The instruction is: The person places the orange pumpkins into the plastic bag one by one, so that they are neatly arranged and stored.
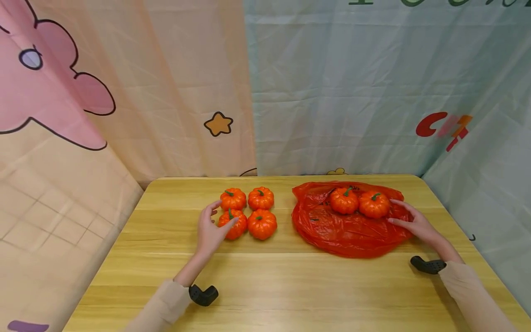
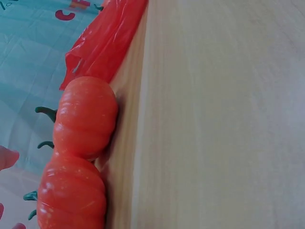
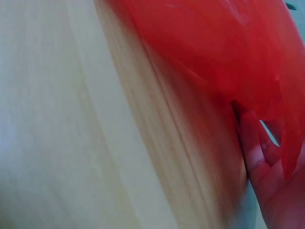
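Observation:
My left hand is over the left side of a group of small orange pumpkins, thumb and fingers apart. Its thumb overlaps the front-left pumpkin, and its fingertips are beside the back-left pumpkin. In the left wrist view, fingertips show at the left edge, apart from the pumpkins. A red plastic bag lies spread flat on the right, with two pumpkins on it. My right hand reaches over the bag's right edge, its spread thumb and fingers at the right-hand pumpkin's side. Red plastic partly covers that hand in the right wrist view.
Two more pumpkins stand in the right column of the left group, close together. Everything is on a light wooden table. A printed curtain hangs behind the table's back edge and along the sides.

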Demonstrator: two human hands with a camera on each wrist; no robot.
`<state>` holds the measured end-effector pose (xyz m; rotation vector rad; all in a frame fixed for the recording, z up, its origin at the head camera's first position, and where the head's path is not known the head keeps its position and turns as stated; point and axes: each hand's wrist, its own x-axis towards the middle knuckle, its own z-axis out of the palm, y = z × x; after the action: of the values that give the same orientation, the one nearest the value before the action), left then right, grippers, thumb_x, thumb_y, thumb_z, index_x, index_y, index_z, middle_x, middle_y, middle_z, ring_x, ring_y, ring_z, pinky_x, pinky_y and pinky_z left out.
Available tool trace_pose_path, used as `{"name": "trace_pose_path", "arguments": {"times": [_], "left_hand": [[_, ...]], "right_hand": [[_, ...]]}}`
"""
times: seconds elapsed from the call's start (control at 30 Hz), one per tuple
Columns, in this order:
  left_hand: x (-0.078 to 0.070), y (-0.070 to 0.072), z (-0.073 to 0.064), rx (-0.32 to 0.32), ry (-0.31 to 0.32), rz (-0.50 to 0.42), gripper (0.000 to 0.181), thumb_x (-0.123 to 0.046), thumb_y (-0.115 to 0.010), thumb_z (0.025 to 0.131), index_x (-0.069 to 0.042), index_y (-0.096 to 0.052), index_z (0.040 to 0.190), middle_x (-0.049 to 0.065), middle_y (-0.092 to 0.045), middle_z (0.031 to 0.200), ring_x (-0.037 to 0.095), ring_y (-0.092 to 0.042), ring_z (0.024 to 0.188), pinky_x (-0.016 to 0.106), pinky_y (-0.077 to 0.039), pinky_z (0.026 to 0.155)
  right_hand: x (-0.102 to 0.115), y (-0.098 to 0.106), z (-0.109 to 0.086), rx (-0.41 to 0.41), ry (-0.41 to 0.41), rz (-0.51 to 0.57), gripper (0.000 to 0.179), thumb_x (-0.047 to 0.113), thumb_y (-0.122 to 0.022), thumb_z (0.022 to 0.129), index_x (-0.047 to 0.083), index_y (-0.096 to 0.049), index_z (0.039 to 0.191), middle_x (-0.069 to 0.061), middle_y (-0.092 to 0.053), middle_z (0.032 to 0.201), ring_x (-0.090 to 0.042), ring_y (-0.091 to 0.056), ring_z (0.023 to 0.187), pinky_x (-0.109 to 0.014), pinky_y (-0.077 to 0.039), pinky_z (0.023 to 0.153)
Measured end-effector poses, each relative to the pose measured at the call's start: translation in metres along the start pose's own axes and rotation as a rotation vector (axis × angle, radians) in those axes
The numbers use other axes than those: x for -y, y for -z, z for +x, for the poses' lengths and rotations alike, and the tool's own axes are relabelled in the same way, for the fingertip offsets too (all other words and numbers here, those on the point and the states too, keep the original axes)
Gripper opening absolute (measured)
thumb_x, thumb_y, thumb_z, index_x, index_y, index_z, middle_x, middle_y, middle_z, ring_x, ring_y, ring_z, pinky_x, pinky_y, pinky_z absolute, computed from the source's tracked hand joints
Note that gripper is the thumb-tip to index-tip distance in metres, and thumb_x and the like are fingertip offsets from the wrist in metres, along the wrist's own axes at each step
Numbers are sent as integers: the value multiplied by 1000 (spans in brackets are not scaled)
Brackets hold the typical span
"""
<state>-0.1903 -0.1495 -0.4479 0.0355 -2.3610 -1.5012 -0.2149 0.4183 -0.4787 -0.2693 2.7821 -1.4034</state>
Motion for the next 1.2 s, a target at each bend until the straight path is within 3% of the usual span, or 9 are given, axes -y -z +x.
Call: {"name": "trace_pose_path", "arguments": {"times": [0.13, 0.43, 0.63, 0.83, 1.2], "left_hand": [[8, 0, -5, 24, 67, 12, 71, -19, -83, 73, -4, -49, 134, 15, -50, 136, 35, -45, 118, 47, -40, 94], [20, -3, -7, 159, 164, 70, 79, -25, -82, 74, -3, -42, 139, 20, -41, 141, 38, -44, 123, 52, -39, 102], [24, -4, -6, 164, 171, 39, 80, -23, -82, 74, -3, -41, 139, 18, -42, 142, 37, -43, 123, 51, -38, 104], [27, -6, -5, 177, 178, 32, 80, -22, -82, 74, -5, -41, 140, 19, -41, 141, 35, -42, 126, 52, -36, 107], [27, -6, -5, 191, 195, 48, 79, -23, -82, 74, -6, -41, 140, 20, -42, 140, 35, -42, 126, 52, -36, 108]], "right_hand": [[-1, 0, 0, 1, 14, 18, 61, 21, -60, 95, 11, -33, 148, 29, -31, 128, 19, -29, 106, 1, -31, 82], [-2, 1, 1, 5, 3, 20, 61, 21, -60, 95, 12, -33, 149, 29, -32, 130, 19, -27, 107, 2, -29, 82], [1, 1, 0, 15, -15, 12, 62, 22, -61, 94, 8, -32, 148, 10, -37, 140, 17, -28, 107, 1, -30, 82], [-2, 1, 1, 13, -21, 18, 61, 23, -60, 95, 11, -33, 148, 26, -33, 132, 18, -27, 106, 1, -29, 82], [-2, 1, 2, 13, -17, 29, 60, 23, -60, 95, 10, -34, 147, 25, -34, 132, 18, -28, 106, 1, -29, 82]]}}
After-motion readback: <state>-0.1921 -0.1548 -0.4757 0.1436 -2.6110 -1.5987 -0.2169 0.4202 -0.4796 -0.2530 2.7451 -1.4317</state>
